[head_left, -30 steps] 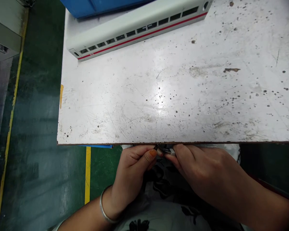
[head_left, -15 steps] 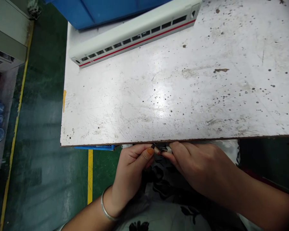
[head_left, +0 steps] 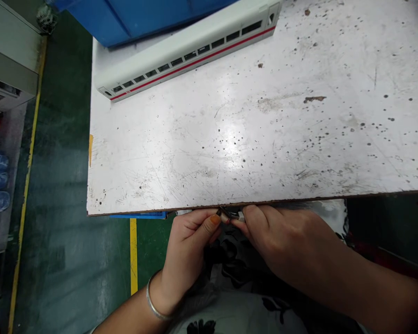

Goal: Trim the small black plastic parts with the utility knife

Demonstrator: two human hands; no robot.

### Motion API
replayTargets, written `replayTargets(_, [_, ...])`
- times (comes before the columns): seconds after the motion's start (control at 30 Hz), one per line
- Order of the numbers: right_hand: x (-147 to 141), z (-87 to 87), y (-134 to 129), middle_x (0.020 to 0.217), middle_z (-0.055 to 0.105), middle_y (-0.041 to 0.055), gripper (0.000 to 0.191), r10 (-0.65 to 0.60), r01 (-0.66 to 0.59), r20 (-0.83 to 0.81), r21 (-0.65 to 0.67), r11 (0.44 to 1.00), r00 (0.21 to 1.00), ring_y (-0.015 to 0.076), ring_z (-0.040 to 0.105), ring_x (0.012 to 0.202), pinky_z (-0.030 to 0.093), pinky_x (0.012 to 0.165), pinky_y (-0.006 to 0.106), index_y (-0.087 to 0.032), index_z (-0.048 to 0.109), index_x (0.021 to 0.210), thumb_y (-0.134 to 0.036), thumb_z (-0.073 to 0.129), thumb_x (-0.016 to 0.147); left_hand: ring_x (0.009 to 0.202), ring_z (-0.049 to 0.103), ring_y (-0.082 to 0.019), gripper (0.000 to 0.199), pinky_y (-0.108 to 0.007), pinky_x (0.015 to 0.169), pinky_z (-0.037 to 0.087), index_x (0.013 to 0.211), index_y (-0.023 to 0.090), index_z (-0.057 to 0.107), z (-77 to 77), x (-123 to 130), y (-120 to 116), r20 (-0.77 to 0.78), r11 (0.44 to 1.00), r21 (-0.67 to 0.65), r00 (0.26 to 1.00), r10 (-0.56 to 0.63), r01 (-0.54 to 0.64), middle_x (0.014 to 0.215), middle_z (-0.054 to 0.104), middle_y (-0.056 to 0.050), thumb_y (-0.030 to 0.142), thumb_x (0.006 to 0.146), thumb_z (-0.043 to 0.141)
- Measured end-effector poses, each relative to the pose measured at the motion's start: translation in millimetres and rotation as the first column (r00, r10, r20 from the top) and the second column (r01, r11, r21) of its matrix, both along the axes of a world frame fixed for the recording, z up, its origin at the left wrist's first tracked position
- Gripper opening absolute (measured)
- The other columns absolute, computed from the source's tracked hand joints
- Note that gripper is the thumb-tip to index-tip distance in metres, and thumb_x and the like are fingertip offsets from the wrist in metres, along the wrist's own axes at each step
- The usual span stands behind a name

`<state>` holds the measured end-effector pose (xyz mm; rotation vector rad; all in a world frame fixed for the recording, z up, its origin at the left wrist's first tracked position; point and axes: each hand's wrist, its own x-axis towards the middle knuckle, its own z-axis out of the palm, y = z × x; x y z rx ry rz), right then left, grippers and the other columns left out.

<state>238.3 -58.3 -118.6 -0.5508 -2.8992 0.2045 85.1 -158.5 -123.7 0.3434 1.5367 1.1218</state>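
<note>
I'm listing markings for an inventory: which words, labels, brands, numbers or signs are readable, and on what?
There is no readable text.
White model train-car shell with a red stripe: tiny mark near the stripe's left end, too small to read.
Small dark-and-pale piece between left hand and right hand: mostly hidden, no legible marking.
Blue plastic bin: no lettering visible.

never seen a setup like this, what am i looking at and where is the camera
No machine here: these are a person's own bare hands. Every picture comes from one camera worn on that person's head, looking forward and down. The left hand and right hand meet just at the near edge of a scuffed white table, pinching a small dark item, too hidden to identify. On the table lies a train-car shell with a red stripe; beyond it sits a blue bin.
</note>
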Motion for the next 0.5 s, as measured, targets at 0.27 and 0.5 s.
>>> replayTargets(0.27, [-1.3, -5.6, -4.5, 0.053, 0.045, -0.0025, 0.031, -0.048, 0.052, -0.052, 0.077, 0.996, 0.997, 0.0145, 0.047, 0.04, 0.022, 0.041, 0.029, -0.022, 0.042, 0.069, -0.029, 0.045, 0.099, 0.052, 0.028, -0.007, 0.027, -0.021, 0.048, 0.019, 0.076, 0.014, 0.073, -1.1, -0.1, 1.4, -0.02, 1.0, 0.022, 1.0, 0.0, 0.0, 0.054, 0.04, 0.003, 0.04, 0.084, 0.068])
replayTargets(0.5, [1.9, -11.2, -9.5, 0.054, 0.051, -0.0007, 0.033, -0.136, 0.132, -0.054, -0.067, 0.989, 0.989, 0.0156, 0.05, 0.043, 0.019, 0.046, 0.03, -0.021, 0.045, 0.072, -0.033, 0.038, 0.102, 0.048, 0.024, -0.005, 0.026, -0.018, 0.045, 0.015, 0.078, 0.013, 0.07, 5.9, -12.9, 0.0, 0.207, 0.997, 0.01, 0.975, -0.076, 0.075, 0.05, 0.035, 0.005, 0.037, 0.088, 0.064])
